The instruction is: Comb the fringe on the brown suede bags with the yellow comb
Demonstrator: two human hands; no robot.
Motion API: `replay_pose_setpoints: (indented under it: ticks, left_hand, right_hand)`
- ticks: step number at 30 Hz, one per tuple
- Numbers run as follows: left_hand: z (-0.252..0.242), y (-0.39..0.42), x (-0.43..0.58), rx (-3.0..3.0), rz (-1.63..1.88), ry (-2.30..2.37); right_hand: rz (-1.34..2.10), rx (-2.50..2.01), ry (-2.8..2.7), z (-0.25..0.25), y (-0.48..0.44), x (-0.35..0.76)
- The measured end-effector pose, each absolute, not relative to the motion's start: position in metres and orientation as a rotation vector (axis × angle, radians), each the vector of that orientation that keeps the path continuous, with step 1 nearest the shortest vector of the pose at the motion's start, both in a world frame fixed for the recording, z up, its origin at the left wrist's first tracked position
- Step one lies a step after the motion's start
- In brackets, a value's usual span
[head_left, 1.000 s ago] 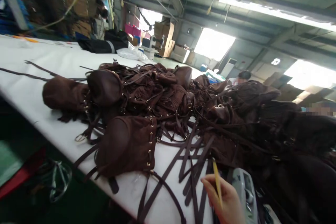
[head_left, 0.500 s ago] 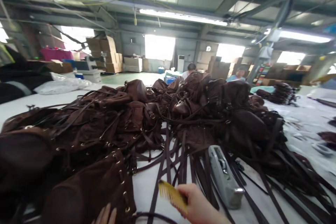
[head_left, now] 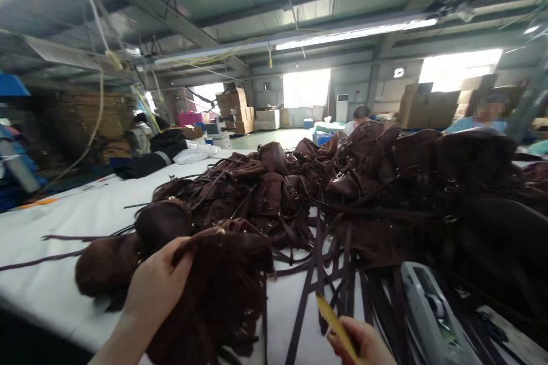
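Observation:
My left hand [head_left: 160,276] is closed on the upper edge of a dark brown bag [head_left: 218,291], lifting it so that its body hangs down with metal eyelets along one side. Between the fingers of my right hand [head_left: 359,339] is a yellow comb [head_left: 334,322], its far end pointing up and to the left over the white table. A grey stapler-like device [head_left: 434,308] lies just right of that hand, among long brown straps [head_left: 303,308].
A heap of brown bags [head_left: 363,177] spreads across the white table [head_left: 55,199]. Black fabric [head_left: 149,154] and white plastic [head_left: 197,151] lie at the far left. Two people [head_left: 479,120] are behind the heap. Cardboard boxes [head_left: 235,111] stand farther back.
My left hand has gone from resting on the near bag to gripping and raising its edge. The comb has turned in my right hand and looks narrower. The view has swung left.

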State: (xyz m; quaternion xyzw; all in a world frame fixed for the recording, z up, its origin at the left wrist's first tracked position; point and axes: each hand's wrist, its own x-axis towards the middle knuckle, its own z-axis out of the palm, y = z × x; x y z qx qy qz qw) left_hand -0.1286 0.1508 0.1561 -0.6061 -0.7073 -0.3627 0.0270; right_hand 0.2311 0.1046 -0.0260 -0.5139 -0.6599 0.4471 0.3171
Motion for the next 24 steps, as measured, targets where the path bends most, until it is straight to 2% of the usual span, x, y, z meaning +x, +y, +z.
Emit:
replay_pose_setpoints:
  ticks: [2, 5, 11, 17, 19, 24]
  left_hand:
    - [0.169, 0.159, -0.12, -1.944, -1.257, -2.35]
    - [0.141, 0.176, -0.108, -2.092, -1.412, -2.609]
    - [0.056, 0.192, -0.085, -2.497, -1.196, -2.525]
    - [0.062, 0.196, -0.077, -2.474, -1.202, -2.504]
    - [0.065, 0.192, -0.075, -2.391, -1.305, -2.568]
    - [0.062, 0.156, -0.066, -1.86, -1.916, -2.644]
  right_hand:
    - [1.217, -1.347, -1.718, -0.028, 0.104, 0.233]
    - [1.236, -1.343, -1.659, -0.027, 0.101, 0.235]
    - [1.224, -1.342, -1.575, -0.006, 0.094, 0.238]
    - [1.132, -1.373, -1.641, 0.016, 0.107, 0.239]
    - [1.103, -1.346, -1.603, 0.019, 0.113, 0.234]
    - [1.119, -1.23, -1.329, 0.018, 0.122, 0.206]
